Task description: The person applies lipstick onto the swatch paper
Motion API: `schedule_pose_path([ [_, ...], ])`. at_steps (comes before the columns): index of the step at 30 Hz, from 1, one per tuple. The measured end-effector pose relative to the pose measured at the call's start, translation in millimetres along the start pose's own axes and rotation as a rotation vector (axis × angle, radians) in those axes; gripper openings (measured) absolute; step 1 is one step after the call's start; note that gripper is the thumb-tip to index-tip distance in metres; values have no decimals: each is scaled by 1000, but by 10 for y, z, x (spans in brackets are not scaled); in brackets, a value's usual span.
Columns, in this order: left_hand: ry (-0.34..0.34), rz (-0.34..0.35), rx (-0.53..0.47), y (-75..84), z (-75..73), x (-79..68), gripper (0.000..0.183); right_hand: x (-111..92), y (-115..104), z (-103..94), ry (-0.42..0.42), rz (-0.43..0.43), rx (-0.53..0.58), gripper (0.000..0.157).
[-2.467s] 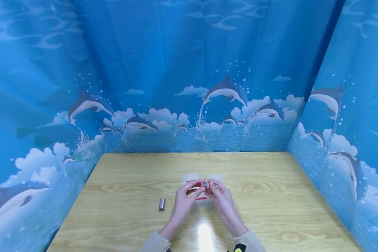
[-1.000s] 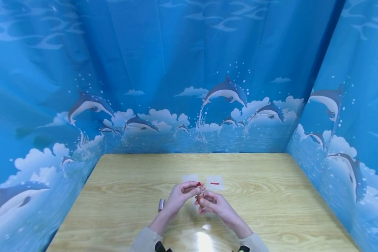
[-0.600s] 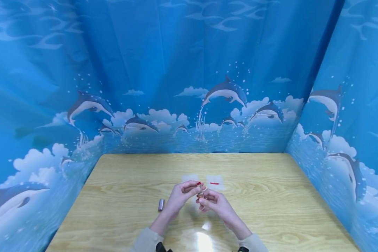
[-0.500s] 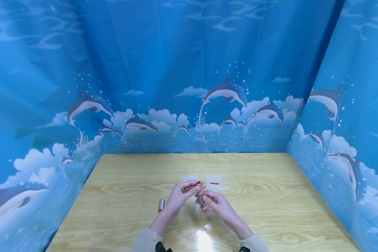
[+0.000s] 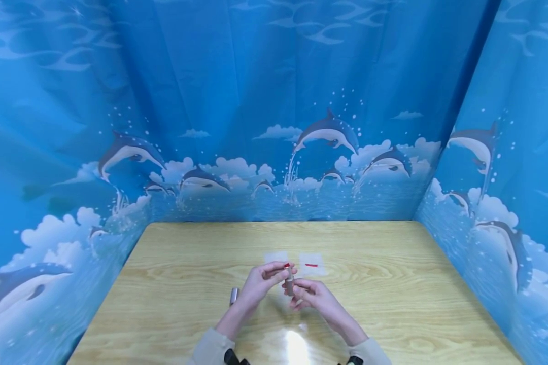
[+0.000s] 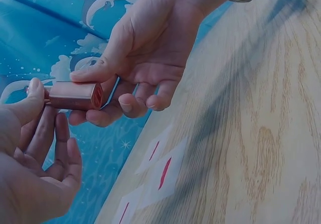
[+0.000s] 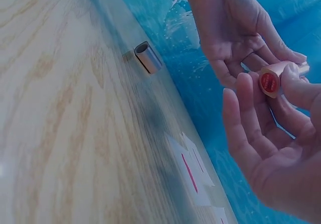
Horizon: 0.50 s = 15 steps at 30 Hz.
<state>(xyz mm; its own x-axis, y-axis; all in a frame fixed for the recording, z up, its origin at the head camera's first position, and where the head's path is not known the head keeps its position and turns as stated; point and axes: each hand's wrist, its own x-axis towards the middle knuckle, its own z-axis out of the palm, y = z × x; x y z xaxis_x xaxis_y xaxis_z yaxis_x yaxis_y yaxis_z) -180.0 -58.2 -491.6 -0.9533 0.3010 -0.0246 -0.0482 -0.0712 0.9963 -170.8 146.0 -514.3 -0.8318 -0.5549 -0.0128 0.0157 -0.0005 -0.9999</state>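
A lipstick is held between both hands above the table, its red tip pointing away from me. My left hand pinches it near the tip with thumb and fingers. My right hand grips the wider base between thumb and fingers. In the left wrist view the coppery base lies in the right hand, while the left hand pinches the narrow end. A round red label shows on the base's end in the right wrist view.
The lipstick's metallic cap stands on the wooden table, left of my left forearm. Behind the hands lie white paper squares, one with a red stroke. Red strokes mark several papers in the left wrist view. Dolphin-printed blue curtains enclose the table.
The lipstick has turned from lying crosswise, red tip leftward, to pointing away from me. The right hand has come nearer to me. Its fingers have shifted round the base over the last second.
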Motion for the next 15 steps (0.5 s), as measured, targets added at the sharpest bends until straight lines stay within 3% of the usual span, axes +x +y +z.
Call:
schedule_pose_path([
  [15, 109, 10, 42, 22, 96, -27, 42, 13, -10, 47, 250, 25, -81, 30],
])
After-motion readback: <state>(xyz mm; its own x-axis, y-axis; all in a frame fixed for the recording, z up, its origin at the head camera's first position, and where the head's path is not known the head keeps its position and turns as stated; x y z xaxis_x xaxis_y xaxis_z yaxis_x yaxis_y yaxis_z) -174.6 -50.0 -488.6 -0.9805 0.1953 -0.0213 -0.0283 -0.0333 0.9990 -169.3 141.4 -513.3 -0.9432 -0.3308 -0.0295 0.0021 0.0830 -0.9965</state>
